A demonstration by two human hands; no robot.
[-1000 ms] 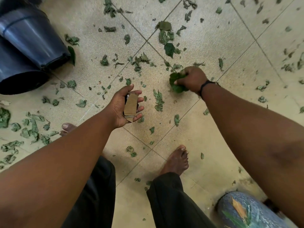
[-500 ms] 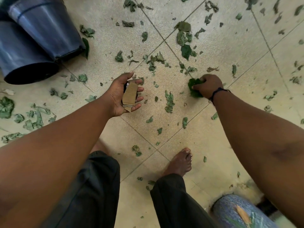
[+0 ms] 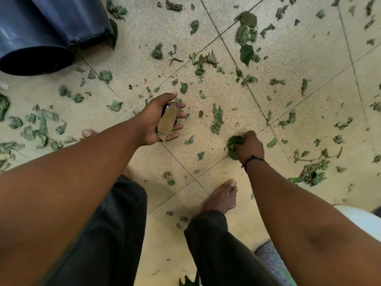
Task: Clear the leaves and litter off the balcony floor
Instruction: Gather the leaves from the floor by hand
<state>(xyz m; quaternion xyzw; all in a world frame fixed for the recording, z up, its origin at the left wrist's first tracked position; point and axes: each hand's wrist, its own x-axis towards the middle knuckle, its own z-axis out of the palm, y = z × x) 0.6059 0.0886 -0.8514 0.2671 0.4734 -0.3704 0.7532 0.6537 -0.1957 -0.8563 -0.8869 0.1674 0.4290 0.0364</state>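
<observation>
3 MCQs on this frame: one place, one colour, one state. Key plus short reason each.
1. Where do the dark pots lie?
A. top left of the view
B. beside the right foot
C. bottom right

2. What colour is the scrap of cardboard?
A. white
B. brown
C. blue

3. What is the right hand doing?
A. hanging idle with nothing in it
B. resting flat on a pot
C. gripping a bunch of leaves down at the floor

Key: 1 A, the pots lie on their sides at the upper left corner. 2 B, the piece gripped in the left hand is plain brown. 3 C, the fingers curl round green leaves just over the tiles.
</observation>
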